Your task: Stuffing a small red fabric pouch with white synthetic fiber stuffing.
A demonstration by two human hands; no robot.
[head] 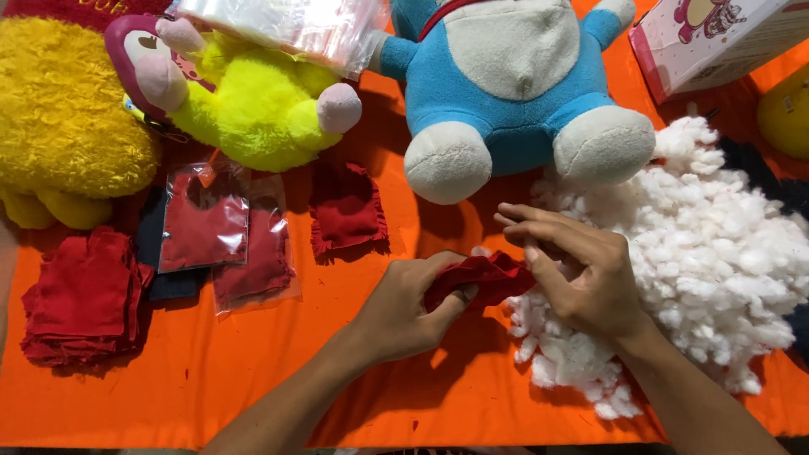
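Observation:
My left hand [403, 310] grips a small red cloth piece [482, 276] by its near edge, thumb on top. My right hand [573, 270] holds the same cloth at its right end, fingers bent over it and pressing into it. Both hands hover just above the orange table cover [253, 371]. A large heap of white stuffing fibre [716, 261] lies directly to the right and under my right hand.
A blue and white plush toy [514, 84] sits behind my hands. A yellow-green plush [244, 93] and a fuzzy yellow one [59, 118] lie at the far left. Red cloth pieces [80, 295], some in clear bags [206, 227], lie left; a pink box [716, 38] is far right.

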